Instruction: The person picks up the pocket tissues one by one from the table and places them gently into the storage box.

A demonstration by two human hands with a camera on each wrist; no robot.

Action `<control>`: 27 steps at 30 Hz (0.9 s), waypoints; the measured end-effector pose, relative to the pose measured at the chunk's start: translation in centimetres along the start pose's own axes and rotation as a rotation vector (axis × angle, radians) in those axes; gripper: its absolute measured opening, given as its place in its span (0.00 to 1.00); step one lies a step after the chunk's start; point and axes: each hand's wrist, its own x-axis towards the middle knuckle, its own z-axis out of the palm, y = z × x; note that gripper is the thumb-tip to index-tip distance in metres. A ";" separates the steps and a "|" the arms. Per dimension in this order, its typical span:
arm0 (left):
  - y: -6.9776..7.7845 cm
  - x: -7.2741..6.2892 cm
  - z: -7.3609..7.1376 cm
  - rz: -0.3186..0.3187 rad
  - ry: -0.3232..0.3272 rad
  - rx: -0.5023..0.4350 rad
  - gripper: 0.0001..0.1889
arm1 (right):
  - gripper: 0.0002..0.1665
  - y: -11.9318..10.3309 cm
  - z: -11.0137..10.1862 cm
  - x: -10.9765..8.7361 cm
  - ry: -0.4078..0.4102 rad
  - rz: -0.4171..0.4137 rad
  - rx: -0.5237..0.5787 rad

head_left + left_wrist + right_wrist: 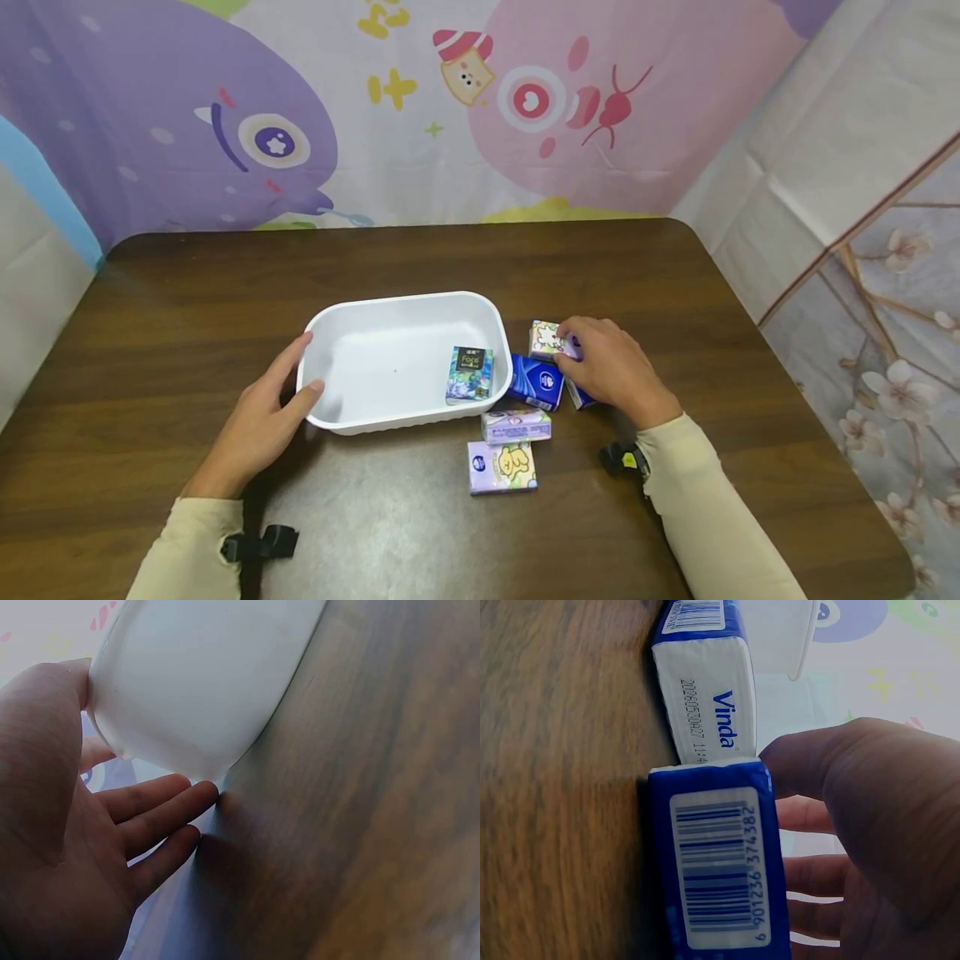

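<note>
Brown table (375,517), blue pack (720,859), barcode (714,871) seen only from right wrist

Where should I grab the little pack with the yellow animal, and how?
I'd pinch the yellow-animal pack by its left and right ends, coming down from above on the side nearest you. It lies flat with both ends free, while another purple pack sits right by its far edge.
</note>
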 end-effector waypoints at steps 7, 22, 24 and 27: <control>-0.1 -0.1 -0.1 0.003 0.002 0.006 0.36 | 0.21 -0.1 0.1 0.0 0.014 -0.009 -0.001; 0.0 0.0 0.0 0.006 0.001 0.013 0.36 | 0.23 -0.1 0.1 0.0 -0.038 0.057 0.055; 0.0 0.0 -0.1 0.005 0.000 0.014 0.36 | 0.23 -0.1 0.1 0.0 -0.033 0.048 0.054; 0.0 0.0 -0.1 -0.002 -0.001 0.013 0.36 | 0.22 -0.1 0.2 0.0 -0.026 0.040 0.046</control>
